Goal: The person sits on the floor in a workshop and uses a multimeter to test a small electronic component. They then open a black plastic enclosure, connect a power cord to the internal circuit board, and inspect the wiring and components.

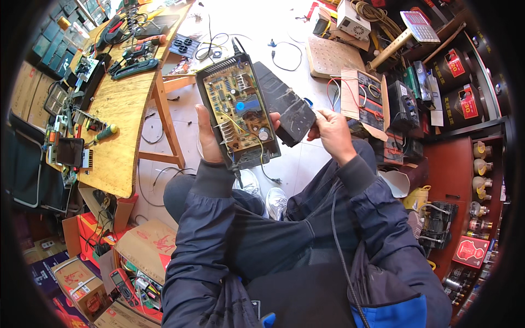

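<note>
The left hand clasps the open charger base, its long axis pointing away; the right hand pinches the black cover just right of it.

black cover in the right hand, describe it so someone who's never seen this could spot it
Start at the wooden workbench on the left, then move right to the open circuit board in the left hand. Beside it, the right hand grips a scuffed black plastic cover, plain and with no components.
</note>
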`<move>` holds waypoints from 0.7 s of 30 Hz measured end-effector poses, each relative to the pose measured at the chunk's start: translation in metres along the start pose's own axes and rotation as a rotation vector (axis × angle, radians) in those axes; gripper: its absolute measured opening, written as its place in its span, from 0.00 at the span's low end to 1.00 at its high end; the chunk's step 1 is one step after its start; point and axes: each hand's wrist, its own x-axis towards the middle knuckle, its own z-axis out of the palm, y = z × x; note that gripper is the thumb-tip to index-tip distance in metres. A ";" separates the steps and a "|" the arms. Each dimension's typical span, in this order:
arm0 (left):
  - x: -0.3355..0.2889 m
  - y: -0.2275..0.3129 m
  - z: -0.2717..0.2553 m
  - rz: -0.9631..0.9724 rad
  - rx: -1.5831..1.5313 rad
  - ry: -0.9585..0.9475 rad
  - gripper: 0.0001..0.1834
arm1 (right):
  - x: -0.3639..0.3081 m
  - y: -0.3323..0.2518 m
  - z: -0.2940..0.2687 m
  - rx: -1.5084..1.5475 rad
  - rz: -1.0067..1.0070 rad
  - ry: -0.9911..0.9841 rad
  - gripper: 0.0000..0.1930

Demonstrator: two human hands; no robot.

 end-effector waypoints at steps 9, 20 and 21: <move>0.002 0.003 -0.005 0.020 0.036 0.046 0.63 | 0.014 0.005 -0.001 -0.139 -0.261 0.109 0.13; 0.001 0.003 0.000 0.002 -0.015 0.070 0.62 | 0.001 -0.040 -0.018 -0.188 -0.241 0.084 0.34; 0.001 0.002 0.000 -0.012 0.009 0.094 0.63 | -0.004 -0.048 -0.016 -0.294 -0.267 -0.005 0.40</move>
